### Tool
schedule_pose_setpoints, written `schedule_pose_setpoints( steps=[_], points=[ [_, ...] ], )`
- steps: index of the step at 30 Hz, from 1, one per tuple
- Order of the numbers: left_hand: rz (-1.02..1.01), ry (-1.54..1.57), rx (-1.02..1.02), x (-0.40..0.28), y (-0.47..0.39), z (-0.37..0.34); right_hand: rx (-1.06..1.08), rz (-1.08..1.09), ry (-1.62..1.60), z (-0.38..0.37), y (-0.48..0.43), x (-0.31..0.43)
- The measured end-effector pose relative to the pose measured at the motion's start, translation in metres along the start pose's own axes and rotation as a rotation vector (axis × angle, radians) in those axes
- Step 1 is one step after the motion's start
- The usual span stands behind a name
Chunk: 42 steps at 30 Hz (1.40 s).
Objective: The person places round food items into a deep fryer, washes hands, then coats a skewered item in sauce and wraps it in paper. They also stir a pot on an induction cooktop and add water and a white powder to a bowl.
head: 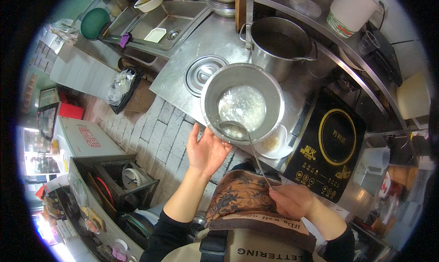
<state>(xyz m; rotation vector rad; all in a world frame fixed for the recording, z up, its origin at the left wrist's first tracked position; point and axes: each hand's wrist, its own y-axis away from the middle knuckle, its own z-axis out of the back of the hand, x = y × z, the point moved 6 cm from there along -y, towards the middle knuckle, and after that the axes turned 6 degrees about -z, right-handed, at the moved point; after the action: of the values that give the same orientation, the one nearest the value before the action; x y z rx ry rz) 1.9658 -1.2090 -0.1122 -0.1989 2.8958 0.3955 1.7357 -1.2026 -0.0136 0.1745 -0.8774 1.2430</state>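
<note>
A deep round metal pot (274,107) stands at the counter's front edge, with clear liquid and whitish pieces at its bottom. My left hand (208,152) is spread palm up at the pot's near left rim; its fingertips reach the wall, and whether it bears weight I cannot tell. My right hand (293,201) is closed around the thin handle of a metal ladle (256,155), whose bowl is inside the pot near the front wall. A white bowl (284,151) holding pale pieces sits partly behind the pot, on its right.
Behind stands a large steel pot (274,61) of dark liquid. A metal lid (197,75) lies on the steel counter (171,72). To the right is a black induction cooktop (308,166); at the back left, a sink (185,17). A shelf (329,29) overhangs the back.
</note>
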Motion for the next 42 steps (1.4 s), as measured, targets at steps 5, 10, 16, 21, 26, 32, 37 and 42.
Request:
schedule_pose_setpoints(
  steps=[5, 10, 16, 21, 26, 32, 37, 42],
  points=[
    [0.004, -0.038, -0.008, 0.000, -0.003, 0.006, -0.071, -0.305, -0.097, -0.003, 0.003, -0.030],
    [-0.048, -0.130, -0.204, -0.005, 0.001, 0.024, -0.783, -0.968, -1.028, 0.013, 0.032, -0.076],
    [-0.087, -0.175, -0.284, -0.022, 0.002, 0.043, -0.752, -0.641, -0.515, 0.040, 0.072, -0.019],
    [-0.157, -0.187, -0.283, -0.032, 0.002, 0.040, -0.341, -0.486, 0.158, 0.010, 0.088, -0.025],
    [-0.149, -0.181, -0.249, -0.021, 0.000, 0.013, -0.535, -0.333, 0.086, 0.035, 0.093, -0.004],
    [0.027, -0.255, -0.085, 0.059, 0.009, -0.063, -0.739, -0.566, -0.469, 0.078, 0.057, -0.008],
    [0.291, -0.328, 0.080, 0.152, 0.013, -0.138, -0.755, -0.387, -0.217, 0.125, 0.077, 0.028],
    [0.475, -0.211, -0.053, 0.271, 0.004, -0.197, -0.919, -0.458, 0.612, 0.291, 0.204, 0.079]
  ],
)
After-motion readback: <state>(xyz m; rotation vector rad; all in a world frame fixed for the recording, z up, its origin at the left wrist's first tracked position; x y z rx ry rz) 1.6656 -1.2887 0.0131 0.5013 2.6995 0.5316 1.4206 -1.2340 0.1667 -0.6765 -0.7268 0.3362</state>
